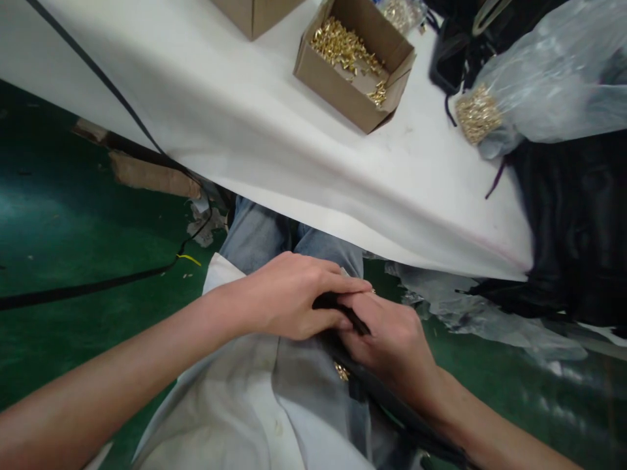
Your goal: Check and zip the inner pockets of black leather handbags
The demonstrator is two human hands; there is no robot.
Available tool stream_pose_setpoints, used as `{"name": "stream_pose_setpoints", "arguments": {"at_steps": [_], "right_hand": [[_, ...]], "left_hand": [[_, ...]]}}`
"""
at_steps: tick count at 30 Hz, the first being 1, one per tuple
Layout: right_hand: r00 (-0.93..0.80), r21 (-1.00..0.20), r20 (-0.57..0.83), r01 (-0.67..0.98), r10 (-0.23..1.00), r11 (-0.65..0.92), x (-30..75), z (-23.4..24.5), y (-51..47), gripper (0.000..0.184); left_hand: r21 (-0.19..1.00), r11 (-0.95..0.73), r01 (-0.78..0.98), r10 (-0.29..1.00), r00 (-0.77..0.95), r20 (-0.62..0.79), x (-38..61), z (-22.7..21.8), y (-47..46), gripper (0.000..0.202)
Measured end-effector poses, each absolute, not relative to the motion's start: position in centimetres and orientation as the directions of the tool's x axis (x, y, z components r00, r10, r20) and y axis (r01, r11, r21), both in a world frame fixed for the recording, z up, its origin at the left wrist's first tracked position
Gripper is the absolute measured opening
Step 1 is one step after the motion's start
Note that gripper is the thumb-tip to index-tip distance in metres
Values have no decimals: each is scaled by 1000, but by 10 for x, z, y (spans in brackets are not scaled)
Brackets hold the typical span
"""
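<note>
Over my lap, both hands are closed on a black strap-like piece point(392, 395) that runs down under my right forearm. My left hand point(294, 297) pinches its upper end, with thumb and fingers bent around it. Touching those fingertips, my right hand point(392, 333) is wrapped over the same black piece. A gold-coloured metal part point(341, 371) shows just below the hands. The fingers hide much of the held part, so I cannot make out what is between them.
On the white-covered table point(235, 124) stands an open cardboard box point(337, 98) holding small gold metal pieces point(343, 46). A clear plastic bag point(553, 85) with gold pieces lies at the right, beside black material point(578, 222). A black cord point(98, 72) crosses the left side.
</note>
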State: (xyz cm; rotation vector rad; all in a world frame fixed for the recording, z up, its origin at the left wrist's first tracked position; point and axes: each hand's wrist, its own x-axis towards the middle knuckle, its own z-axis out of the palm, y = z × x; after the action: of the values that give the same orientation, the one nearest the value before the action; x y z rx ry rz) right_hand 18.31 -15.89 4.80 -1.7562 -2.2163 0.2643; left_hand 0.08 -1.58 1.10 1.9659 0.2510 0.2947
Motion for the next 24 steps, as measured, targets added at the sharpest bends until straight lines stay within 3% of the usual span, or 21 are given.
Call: {"name": "stream_pose_setpoints", "arguments": {"at_steps": [4, 9, 14, 19, 24], "right_hand": [[-193, -323, 53, 925, 980, 200, 184, 51, -169, 22], [-262, -355, 76, 895, 962, 272, 186, 61, -177, 13], [-318, -321, 78, 889, 945, 326, 187, 56, -172, 24], [-260, -304, -13, 921, 966, 244, 187, 48, -164, 23], [-331, -267, 3, 909, 943, 320, 196, 58, -157, 25]], "left_hand": [[869, -494, 31, 230, 968, 96, 6, 14, -13, 47], [846, -522, 108, 283, 958, 52, 8, 16, -30, 71], [808, -552, 207, 369, 929, 14, 6, 7, -43, 51], [869, -492, 44, 360, 919, 158, -4, -15, -36, 44], [905, -424, -27, 362, 911, 197, -6, -14, -28, 40]]}}
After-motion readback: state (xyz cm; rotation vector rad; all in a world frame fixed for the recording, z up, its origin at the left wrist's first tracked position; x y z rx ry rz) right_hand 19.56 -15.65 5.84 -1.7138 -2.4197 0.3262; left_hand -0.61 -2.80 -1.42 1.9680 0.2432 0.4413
